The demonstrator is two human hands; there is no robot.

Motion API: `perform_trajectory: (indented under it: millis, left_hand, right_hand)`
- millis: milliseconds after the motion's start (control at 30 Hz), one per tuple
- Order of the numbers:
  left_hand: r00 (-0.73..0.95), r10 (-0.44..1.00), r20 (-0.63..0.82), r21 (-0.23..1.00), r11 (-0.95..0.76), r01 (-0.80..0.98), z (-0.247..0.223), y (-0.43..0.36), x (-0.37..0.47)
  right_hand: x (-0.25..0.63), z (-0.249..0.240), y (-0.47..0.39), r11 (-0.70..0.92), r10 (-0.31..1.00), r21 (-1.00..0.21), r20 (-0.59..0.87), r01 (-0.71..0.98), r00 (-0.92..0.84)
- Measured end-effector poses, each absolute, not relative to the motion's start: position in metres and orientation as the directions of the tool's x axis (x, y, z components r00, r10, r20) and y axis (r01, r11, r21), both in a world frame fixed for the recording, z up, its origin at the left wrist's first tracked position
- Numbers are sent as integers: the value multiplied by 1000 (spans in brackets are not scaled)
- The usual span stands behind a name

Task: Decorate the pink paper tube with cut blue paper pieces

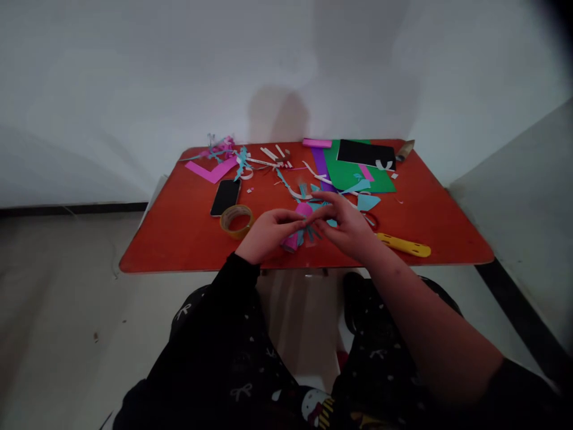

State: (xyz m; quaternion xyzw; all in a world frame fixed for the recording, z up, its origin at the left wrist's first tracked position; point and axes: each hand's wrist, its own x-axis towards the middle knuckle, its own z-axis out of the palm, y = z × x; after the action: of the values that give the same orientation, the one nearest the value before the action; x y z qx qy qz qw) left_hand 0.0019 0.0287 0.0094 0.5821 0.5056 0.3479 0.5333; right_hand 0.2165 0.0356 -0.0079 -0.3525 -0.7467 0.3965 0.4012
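My left hand [271, 232] and my right hand [342, 226] meet over the near middle of the red table [179, 239]. Fingers of both are pinched together at their tips; whatever is between them is too small to make out. Just beneath and beside the fingertips lies a pink paper roll [290, 242], with teal paper strips [312, 232] around it. A roll of yellowish tape [236, 221] stands beside my left wrist. The yellow cutter-like tool [405, 245] lies to the right of my right wrist.
A black phone [225, 197] lies at the left. Behind are pink paper [212, 172], white strips [269, 153], a green sheet [340, 173], a black sheet [364, 153] and a purple strip [320, 164]. Red scissors handles [371, 221] show near my right hand. A wall [179, 71] rises behind.
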Motion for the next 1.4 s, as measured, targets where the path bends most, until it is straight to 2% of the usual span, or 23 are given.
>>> perform_trajectory:
  millis: [167, 433, 967, 1400]
  left_hand:
    - [271, 954, -131, 953, 46, 298, 11, 29, 2]
    - [248, 960, -129, 951, 49, 305, 12, 28, 6]
    - [394, 917, -63, 836, -167, 523, 14, 28, -4]
    - [346, 938, -25, 869, -151, 472, 4, 33, -2]
  right_hand:
    - [211, -11, 35, 403, 841, -907, 312, 126, -442]
    - [209, -15, 34, 407, 839, -905, 316, 125, -443]
    - [210, -10, 30, 313, 825, -939, 196, 140, -530]
    - [215, -9, 34, 349, 833, -926, 237, 142, -499]
